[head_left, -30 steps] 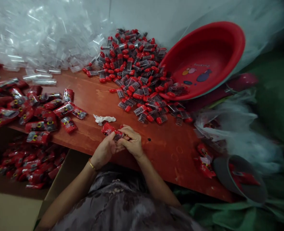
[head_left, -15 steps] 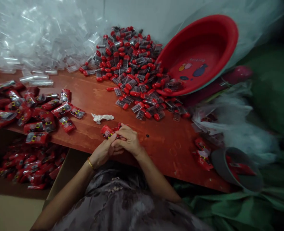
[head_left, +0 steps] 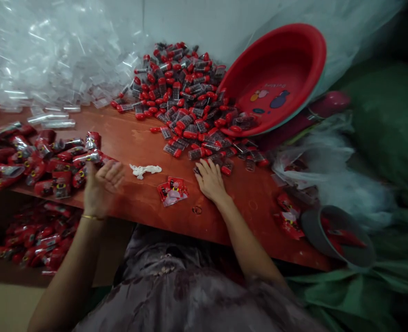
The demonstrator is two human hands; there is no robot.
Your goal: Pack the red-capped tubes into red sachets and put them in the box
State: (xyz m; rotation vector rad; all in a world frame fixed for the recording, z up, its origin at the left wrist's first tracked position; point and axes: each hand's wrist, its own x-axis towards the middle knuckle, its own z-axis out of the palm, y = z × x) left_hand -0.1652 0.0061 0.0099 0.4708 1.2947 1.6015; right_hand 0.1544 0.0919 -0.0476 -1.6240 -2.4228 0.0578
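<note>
My left hand (head_left: 102, 186) is raised palm up beside a heap of red printed packs (head_left: 63, 184) on the left. Its fingers are spread, slightly blurred, and hold nothing I can see. My right hand (head_left: 210, 180) reaches, fingers stretched out, to the near edge of a pile of small clear containers with red caps (head_left: 181, 99). A small dark object (head_left: 197, 170) shows at its fingertips; whether it is gripped is unclear. Between my hands, flat red printed sleeves (head_left: 173, 191) lie on the red-brown table (head_left: 141, 212). A small dark loop (head_left: 197, 210) lies nearby.
A red basin (head_left: 293, 55) leans tilted behind the pile. Clear plastic tubes (head_left: 55, 120) lie before a big heap of clear plastic (head_left: 51, 46). Crumpled white tissue (head_left: 144, 171) sits mid-table. A grey bin (head_left: 338, 235) stands right; a box of red packs (head_left: 38, 240) is below left.
My hands were together around a red printed pack and are now apart. The left moved left to the red packs, the right forward and right to the containers. The flat sleeves now show.
</note>
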